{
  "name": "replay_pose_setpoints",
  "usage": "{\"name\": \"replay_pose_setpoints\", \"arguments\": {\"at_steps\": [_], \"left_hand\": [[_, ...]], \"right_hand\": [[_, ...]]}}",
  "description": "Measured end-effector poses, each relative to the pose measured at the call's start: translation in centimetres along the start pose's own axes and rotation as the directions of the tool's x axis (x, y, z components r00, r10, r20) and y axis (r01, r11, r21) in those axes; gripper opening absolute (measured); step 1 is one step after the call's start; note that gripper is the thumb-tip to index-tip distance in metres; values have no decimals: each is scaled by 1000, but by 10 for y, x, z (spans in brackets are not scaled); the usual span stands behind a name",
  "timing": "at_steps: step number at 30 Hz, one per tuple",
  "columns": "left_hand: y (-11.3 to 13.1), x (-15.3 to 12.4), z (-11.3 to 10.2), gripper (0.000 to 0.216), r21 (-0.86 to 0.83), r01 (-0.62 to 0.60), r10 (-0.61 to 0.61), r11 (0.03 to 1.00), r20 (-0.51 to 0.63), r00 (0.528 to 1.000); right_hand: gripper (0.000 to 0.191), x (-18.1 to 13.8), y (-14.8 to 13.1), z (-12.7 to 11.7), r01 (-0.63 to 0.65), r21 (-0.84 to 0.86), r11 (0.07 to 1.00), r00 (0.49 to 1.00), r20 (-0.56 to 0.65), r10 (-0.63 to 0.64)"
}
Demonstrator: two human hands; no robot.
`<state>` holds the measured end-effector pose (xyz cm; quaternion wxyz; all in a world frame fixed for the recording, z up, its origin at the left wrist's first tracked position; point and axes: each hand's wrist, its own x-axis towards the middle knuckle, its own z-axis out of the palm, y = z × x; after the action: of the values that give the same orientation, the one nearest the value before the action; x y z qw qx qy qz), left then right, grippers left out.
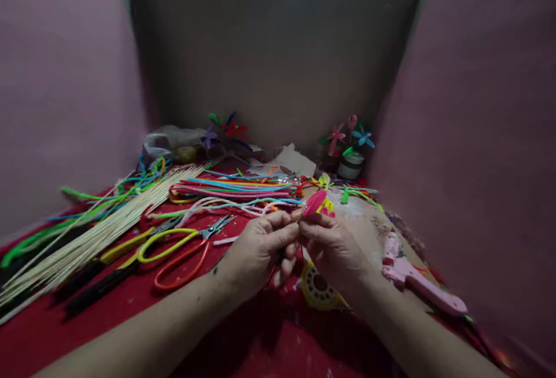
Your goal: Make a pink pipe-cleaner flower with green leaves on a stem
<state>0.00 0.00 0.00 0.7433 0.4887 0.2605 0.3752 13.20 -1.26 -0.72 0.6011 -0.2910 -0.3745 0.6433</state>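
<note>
Pink petal (314, 202), one, pinched by left hand (256, 248) and right hand (334, 248), both closed on it. Two scissors (208, 231) lie left and one glue gun (412, 276) right, on the counter (87, 331).

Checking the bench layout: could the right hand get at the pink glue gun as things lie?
Probably yes. The glue gun lies uncovered just beside the right hand, nothing between them. But that hand and the left hand pinch a pink petal piece, which it would first have to release.
</note>
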Motion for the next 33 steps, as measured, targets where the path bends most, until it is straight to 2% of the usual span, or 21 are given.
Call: {"name": "replay_pose_setpoints", "arguments": {"at_steps": [3,6,9,15,21,26,31,33], "left_hand": [[3,-2,-1,22,27,-22,24,999,-49,999],[5,-4,-1,22,57,-35,39,998,-70,997],[6,-6,0,22,96,-15,22,995,-74,997],[4,-7,2,22,163,26,-14,986,-71,997],[4,-6,1,19,131,68,-59,989,-65,996],[2,-6,-1,21,159,50,-38,986,-79,996],[3,-7,-2,20,166,9,5,986,-86,996],[5,-6,-2,19,153,-2,18,988,-104,994]], "right_hand": [[11,-1,-7,1,33,-40,999,999,40,-31],[7,1,-14,2,121,-53,991,992,30,-119],[15,4,-19,2,183,-60,981,983,-12,-184],[12,4,-22,3,99,-77,992,990,-98,-106],[13,3,-24,1,79,-97,992,986,-138,-92],[14,2,-24,1,75,-92,993,986,-141,-87],[16,1,-28,3,73,-91,993,995,-58,-78],[18,-1,-35,-1,61,-102,993,995,-70,-68]]}}
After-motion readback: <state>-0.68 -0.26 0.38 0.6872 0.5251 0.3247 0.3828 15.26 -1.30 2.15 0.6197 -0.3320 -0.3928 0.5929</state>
